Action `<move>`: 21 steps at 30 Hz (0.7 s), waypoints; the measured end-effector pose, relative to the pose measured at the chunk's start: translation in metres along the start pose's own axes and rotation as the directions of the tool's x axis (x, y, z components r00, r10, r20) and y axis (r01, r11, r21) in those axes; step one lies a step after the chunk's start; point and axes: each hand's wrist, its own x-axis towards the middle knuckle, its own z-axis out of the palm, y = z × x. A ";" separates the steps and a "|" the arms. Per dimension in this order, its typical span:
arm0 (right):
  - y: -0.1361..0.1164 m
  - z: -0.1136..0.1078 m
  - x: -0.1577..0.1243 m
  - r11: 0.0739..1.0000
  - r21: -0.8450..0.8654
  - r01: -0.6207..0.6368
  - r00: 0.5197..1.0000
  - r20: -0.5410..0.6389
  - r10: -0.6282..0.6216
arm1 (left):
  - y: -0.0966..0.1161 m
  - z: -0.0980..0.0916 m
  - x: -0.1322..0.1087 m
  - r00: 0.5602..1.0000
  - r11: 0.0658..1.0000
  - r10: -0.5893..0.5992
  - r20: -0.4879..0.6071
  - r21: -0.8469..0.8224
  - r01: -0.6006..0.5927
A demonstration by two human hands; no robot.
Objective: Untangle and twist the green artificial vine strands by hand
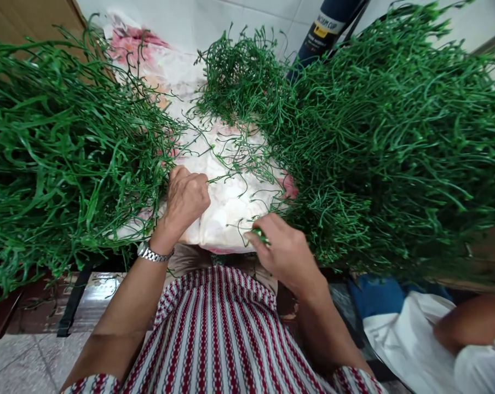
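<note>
My left hand (187, 196) is closed in a loose fist above the cloth, its knuckles up. From its finger side a thin green plastic plant stem (222, 178) sticks out to the right. Close to the cloth's front edge, my right hand (282, 249) pinches small green plastic sprigs between thumb and fingers, partly hidden by the fingers. Loose sprigs (247, 150) lie scattered on the pale, floral-patterned cover (223, 210) between and beyond my hands.
A large heap of longer green plastic foliage (67, 148) fills the left side. A bigger pile of fine sprigs (395, 137) covers the right, with a smaller clump (243, 74) behind. A dark bottle (323, 33) leans at the back. Another person's arm (473, 323) shows at lower right.
</note>
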 end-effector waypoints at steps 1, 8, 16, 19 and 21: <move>-0.003 0.006 0.000 0.992 -0.127 -0.006 0.996 0.085 0.017 | 0.000 0.001 0.000 1.000 1.000 0.007 0.002 0.009 -0.007; -0.015 0.024 0.000 0.937 -0.346 0.044 0.977 0.210 0.032 | -0.001 0.003 -0.002 0.999 0.999 0.040 0.037 -0.001 -0.040; 0.024 -0.051 -0.008 0.920 -0.387 -0.059 0.909 -0.401 -0.110 | -0.002 0.007 -0.006 0.996 0.996 0.083 0.010 -0.026 -0.083; 0.063 -0.067 -0.008 0.820 -0.491 -0.295 0.860 -0.511 0.003 | -0.002 0.008 -0.007 0.996 0.995 0.093 -0.004 -0.040 -0.093; 0.085 -0.066 -0.007 0.794 -0.498 -0.350 0.879 -0.467 0.096 | -0.002 0.009 -0.007 0.995 0.994 0.098 -0.014 -0.040 -0.099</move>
